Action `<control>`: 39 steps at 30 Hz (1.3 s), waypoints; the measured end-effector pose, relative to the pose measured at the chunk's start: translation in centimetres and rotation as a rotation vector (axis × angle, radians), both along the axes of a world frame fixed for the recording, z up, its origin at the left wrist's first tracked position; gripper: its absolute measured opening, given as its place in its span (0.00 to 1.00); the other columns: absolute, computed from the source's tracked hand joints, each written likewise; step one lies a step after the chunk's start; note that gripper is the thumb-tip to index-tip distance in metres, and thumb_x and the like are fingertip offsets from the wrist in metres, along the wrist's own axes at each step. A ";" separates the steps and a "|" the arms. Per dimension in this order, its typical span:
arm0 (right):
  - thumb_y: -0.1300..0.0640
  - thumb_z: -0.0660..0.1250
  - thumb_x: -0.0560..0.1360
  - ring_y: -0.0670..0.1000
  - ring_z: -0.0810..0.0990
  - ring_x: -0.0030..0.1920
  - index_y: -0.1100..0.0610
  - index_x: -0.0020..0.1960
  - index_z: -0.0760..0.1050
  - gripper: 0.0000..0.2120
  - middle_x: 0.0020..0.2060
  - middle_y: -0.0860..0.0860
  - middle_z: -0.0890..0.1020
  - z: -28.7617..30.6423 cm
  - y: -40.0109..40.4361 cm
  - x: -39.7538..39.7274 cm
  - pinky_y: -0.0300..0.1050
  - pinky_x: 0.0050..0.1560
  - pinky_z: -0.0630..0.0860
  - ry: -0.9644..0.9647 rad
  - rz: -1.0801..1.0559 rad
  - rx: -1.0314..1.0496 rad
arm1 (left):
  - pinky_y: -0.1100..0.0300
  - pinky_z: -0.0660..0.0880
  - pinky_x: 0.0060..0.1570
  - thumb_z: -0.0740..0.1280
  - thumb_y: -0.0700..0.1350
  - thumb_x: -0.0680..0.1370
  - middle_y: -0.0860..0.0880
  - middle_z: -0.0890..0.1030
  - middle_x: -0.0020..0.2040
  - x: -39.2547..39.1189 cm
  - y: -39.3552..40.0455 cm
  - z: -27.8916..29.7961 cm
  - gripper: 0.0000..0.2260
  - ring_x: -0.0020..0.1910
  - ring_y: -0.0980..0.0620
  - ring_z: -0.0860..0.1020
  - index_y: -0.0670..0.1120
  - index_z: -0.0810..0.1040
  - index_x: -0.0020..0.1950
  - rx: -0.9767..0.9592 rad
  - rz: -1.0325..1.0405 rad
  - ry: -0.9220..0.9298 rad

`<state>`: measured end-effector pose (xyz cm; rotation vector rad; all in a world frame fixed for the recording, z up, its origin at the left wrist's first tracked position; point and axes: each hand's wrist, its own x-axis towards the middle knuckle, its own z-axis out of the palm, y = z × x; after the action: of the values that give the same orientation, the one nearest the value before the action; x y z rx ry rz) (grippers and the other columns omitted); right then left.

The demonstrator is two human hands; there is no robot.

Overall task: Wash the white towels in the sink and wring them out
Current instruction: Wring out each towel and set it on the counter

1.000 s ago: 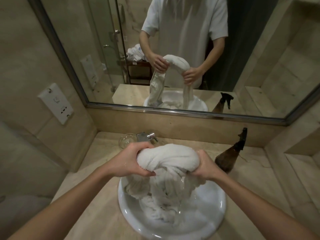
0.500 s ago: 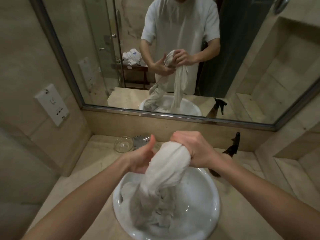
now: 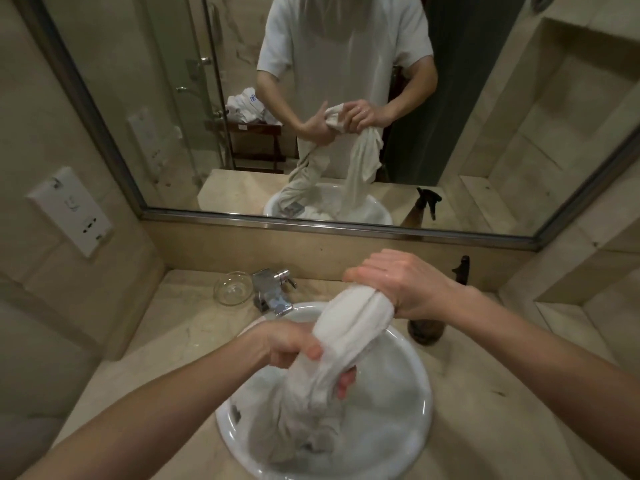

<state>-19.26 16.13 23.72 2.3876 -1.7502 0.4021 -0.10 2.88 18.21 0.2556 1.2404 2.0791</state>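
Head camera: right hand (image 3: 405,284) grips the white towel (image 3: 346,334) roll's upper end, left hand (image 3: 294,344) lower, above the sink (image 3: 415,403).

a white towel (image 3: 349,327) is held above the sink (image 3: 412,386), gathered lengthwise into a thick roll with soft ridges running along it. the roll is tilted, its upper end raised toward the right and rear, its lower part slanting down to the left. below the middle it loosens into wet, greyish folds that hang into the bowl and bunch at the bottom. the sink is a round white basin set into the beige counter (image 3: 145,368), glossy and wet inside. more white cloth is seen lying in the bowl under the hanging end; whether it is a second towel cannot be told.
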 end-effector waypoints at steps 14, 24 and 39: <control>0.58 0.73 0.62 0.54 0.80 0.34 0.61 0.39 0.79 0.09 0.34 0.52 0.80 -4.1 -0.9 1.7 0.48 0.32 0.75 -0.379 -0.657 0.681 | 0.55 0.67 0.39 0.74 0.64 0.66 0.46 0.83 0.51 -3.2 -0.9 0.5 0.29 0.50 0.41 0.82 0.49 0.72 0.59 -2.099 0.444 0.467; 0.70 0.66 0.53 0.51 0.75 0.28 0.65 0.38 0.76 0.13 0.29 0.55 0.75 -5.3 0.4 4.4 0.40 0.27 0.68 -1.400 -0.830 0.630 | 0.52 0.67 0.41 0.70 0.64 0.71 0.47 0.83 0.52 -3.9 -1.5 -0.5 0.26 0.50 0.40 0.81 0.49 0.69 0.60 -2.150 0.512 0.517; 0.70 0.60 0.54 0.49 0.62 0.23 0.65 0.46 0.71 0.20 0.26 0.51 0.63 -7.0 -0.3 7.6 0.40 0.24 0.61 -2.076 -0.689 0.421 | 0.61 0.60 0.28 0.79 0.48 0.50 0.52 0.76 0.29 -3.8 -1.0 -2.7 0.24 0.24 0.46 0.75 0.46 0.72 0.40 -1.964 1.095 0.686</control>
<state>-11.62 15.83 16.73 0.4673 -2.9277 3.1309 -3.91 1.87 15.49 -0.8329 3.5721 0.2374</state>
